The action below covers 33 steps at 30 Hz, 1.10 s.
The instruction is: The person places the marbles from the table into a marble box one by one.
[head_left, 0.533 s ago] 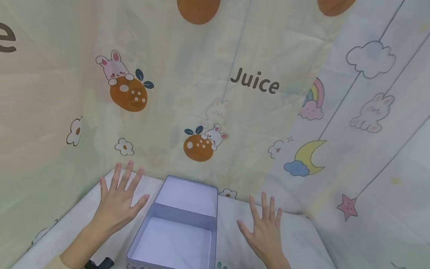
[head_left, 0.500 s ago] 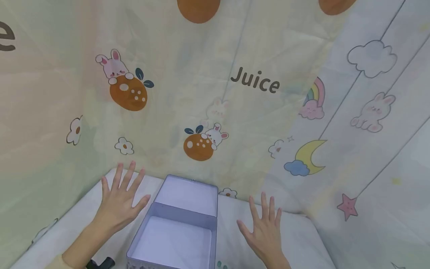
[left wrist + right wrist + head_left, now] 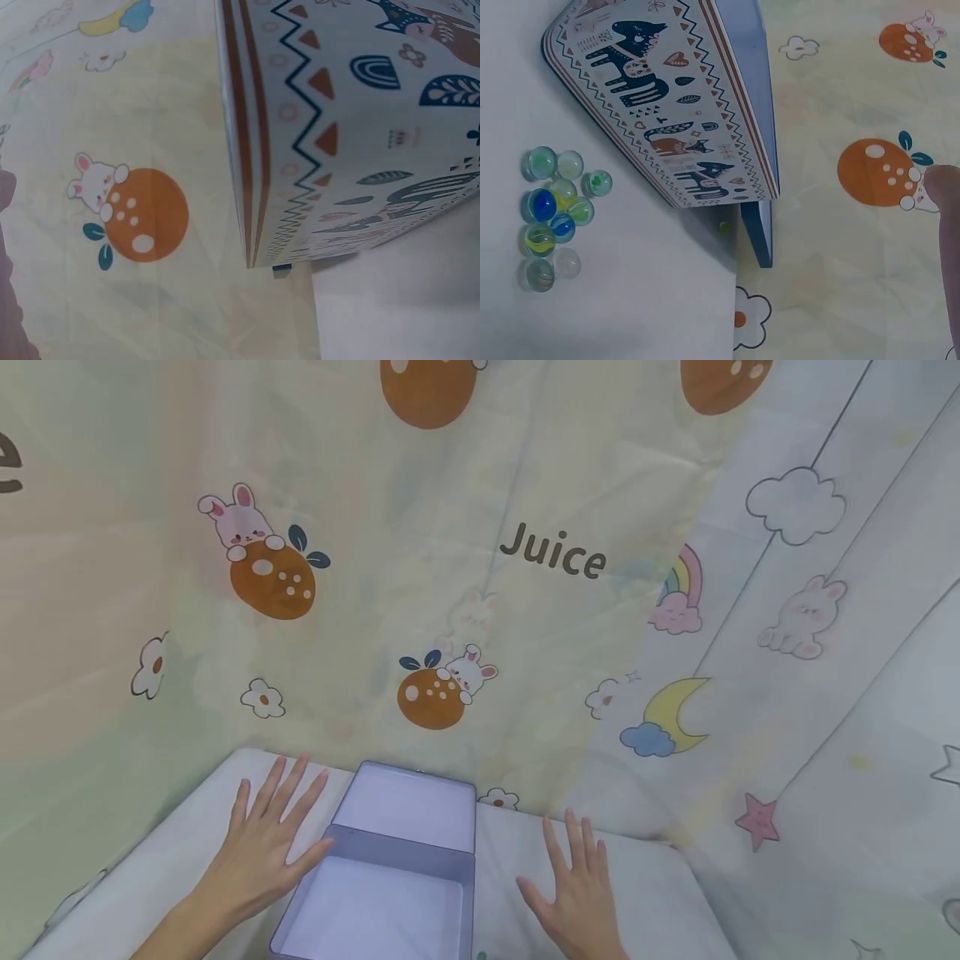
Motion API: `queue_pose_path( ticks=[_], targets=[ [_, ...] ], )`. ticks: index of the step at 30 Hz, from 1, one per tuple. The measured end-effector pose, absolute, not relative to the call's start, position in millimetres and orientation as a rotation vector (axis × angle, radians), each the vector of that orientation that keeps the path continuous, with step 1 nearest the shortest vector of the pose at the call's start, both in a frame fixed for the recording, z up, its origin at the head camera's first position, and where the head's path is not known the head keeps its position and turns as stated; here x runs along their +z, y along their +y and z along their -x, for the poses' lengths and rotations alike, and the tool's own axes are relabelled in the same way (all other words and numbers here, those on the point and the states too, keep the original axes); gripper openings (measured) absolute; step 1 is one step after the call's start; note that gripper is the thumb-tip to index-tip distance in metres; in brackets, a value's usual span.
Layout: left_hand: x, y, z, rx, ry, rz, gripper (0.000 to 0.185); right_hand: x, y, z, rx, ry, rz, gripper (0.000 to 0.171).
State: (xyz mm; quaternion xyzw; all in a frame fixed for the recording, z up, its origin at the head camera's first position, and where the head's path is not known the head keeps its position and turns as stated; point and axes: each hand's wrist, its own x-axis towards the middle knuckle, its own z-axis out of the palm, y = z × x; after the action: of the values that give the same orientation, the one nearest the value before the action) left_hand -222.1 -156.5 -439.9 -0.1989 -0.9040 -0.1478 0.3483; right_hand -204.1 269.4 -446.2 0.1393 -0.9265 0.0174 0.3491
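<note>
My left hand point(image 3: 258, 852) is held up with fingers spread, left of an open tin box point(image 3: 401, 852). Its thumb overlaps the box's left rim in the head view; whether it touches cannot be told. On the box's other side, my right hand point(image 3: 576, 897) is also spread and holds nothing. The hinged lid point(image 3: 412, 806) lies tipped back, and the part of the box floor in view is bare. Patterned outer walls with animals and leaves show in both wrist views. Several glass marbles point(image 3: 544, 205) lie grouped beside the box in the right wrist view.
A white-covered table point(image 3: 165, 852) bears the box. Behind it hangs a printed cloth point(image 3: 337, 693) with rabbits, oranges and the word Juice. A small greenish marble-like spot point(image 3: 725, 226) sits by the box's corner in the right wrist view.
The head view has shifted a little, so the scene sits lower and further left. Both hands stay spread; the left thumb now overlaps the box rim. A black object near the left forearm has left view.
</note>
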Motion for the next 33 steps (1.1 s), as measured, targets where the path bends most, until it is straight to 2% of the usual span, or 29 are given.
queue_pose_path(
  ticks=[4,8,15,23,33],
  targets=[
    [-446,-161,219,-0.408,-2.344,0.541,0.084,-452,268,200,0.023,-2.422,-0.343,0.082],
    [-456,-165,217,-0.526,-2.331,0.575,0.087,-456,268,197,0.096,-2.389,-0.322,0.074],
    [-482,-180,206,-0.8,-2.292,0.582,0.09,-470,270,193,0.252,-2.321,-0.333,0.045],
    [-520,-179,197,-1.256,-2.233,0.855,0.09,-504,276,176,0.475,-2.673,-0.321,0.02],
    [-543,-170,188,-1.486,-2.302,0.889,0.1,-513,271,162,0.728,-3.042,-0.272,0.015]
  ],
)
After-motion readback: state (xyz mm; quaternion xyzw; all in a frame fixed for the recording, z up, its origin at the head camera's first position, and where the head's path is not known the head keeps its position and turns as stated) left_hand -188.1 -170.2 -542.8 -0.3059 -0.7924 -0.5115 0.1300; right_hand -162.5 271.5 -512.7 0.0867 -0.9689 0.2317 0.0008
